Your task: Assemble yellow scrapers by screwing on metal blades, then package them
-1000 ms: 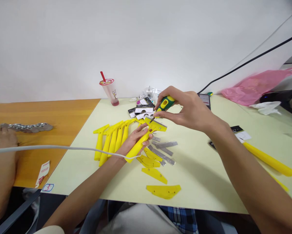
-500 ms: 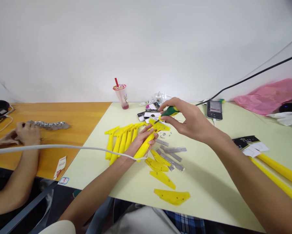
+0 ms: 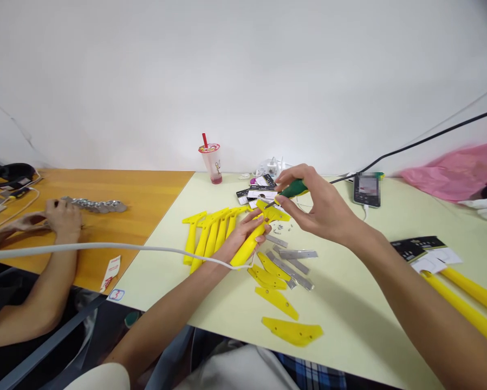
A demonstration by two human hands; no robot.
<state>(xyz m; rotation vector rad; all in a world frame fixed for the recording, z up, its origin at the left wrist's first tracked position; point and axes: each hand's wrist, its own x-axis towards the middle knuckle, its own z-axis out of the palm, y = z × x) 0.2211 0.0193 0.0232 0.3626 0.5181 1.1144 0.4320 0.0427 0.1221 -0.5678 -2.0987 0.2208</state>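
Observation:
My left hand (image 3: 243, 234) is closed around the handle of a yellow scraper (image 3: 245, 248), its wide head tilted up and away from me. In my right hand (image 3: 314, 208) is a screwdriver (image 3: 294, 188) with a green handle, pinched between thumb and fingers. Its tip meets the scraper head; whether it sits in a screw is too small to tell. Left of my left hand, several yellow scraper handles (image 3: 191, 238) lie in a row. Loose yellow head plates (image 3: 292, 331) and grey metal blades (image 3: 298, 253) lie nearer me, with tiny screws (image 3: 279, 229) beyond them.
A plastic cup (image 3: 211, 162) with a red straw stands by the wall. A phone (image 3: 367, 189) and a pink bag (image 3: 450, 170) are at the back right. Carded yellow tools (image 3: 462, 292) lie right. A white cable (image 3: 145, 247) crosses in front; a co-worker's hands (image 3: 62, 219) are left.
The whole view has shifted slightly, so things appear farther right. Both hands keep their hold, with the screwdriver still at the scraper head.

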